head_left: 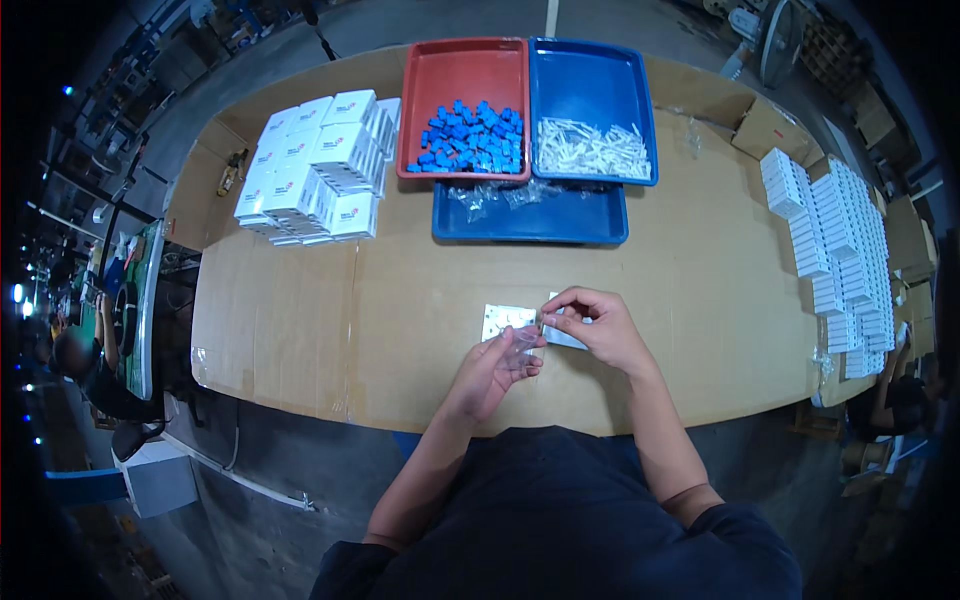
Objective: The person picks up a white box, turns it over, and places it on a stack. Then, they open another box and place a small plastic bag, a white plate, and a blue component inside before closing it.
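Near the table's front edge, my left hand (490, 377) holds a small clear plastic bag (517, 347) between its fingers. My right hand (600, 328) is close beside it, thumb and forefinger pinched together at the bag's upper right. Whatever sits in that pinch is too small to make out. Just beyond my left fingers lies a white square piece (505, 318) with small dark marks, partly covered by the hand. Another flat white piece (566, 338) shows under my right hand, mostly hidden.
A red tray (465, 60) with blue plastic parts and a blue tray (590, 65) with white sticks stand at the back. Before them, a lower blue tray (530, 228) holds clear bags. White boxes (310, 165) are stacked left, more cartons (835, 250) right. Cardboard (300, 330) covers the table.
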`<action>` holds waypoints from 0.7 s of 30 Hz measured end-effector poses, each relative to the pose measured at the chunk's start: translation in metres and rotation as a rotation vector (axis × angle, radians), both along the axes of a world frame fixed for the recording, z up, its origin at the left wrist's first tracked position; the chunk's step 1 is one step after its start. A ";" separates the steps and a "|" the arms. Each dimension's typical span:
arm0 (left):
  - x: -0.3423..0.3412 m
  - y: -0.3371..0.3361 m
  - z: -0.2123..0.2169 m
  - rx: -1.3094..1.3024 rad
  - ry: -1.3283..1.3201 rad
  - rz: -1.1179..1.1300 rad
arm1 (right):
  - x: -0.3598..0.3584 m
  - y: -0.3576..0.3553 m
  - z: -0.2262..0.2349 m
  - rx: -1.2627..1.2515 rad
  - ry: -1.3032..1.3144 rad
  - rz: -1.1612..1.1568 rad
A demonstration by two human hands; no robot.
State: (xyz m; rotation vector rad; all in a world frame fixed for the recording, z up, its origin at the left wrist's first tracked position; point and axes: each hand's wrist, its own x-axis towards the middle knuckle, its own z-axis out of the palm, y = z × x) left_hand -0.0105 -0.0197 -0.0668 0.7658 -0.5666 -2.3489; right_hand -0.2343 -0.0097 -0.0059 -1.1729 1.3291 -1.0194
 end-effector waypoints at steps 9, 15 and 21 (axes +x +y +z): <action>-0.007 0.007 0.005 0.010 -0.002 -0.053 | -0.006 -0.012 0.014 -0.298 0.182 0.372; -0.004 0.008 0.005 0.011 0.081 -0.059 | -0.007 -0.018 0.022 -0.083 0.124 0.531; -0.007 0.007 0.008 0.019 0.057 -0.049 | 0.003 -0.024 0.018 -0.221 0.238 0.585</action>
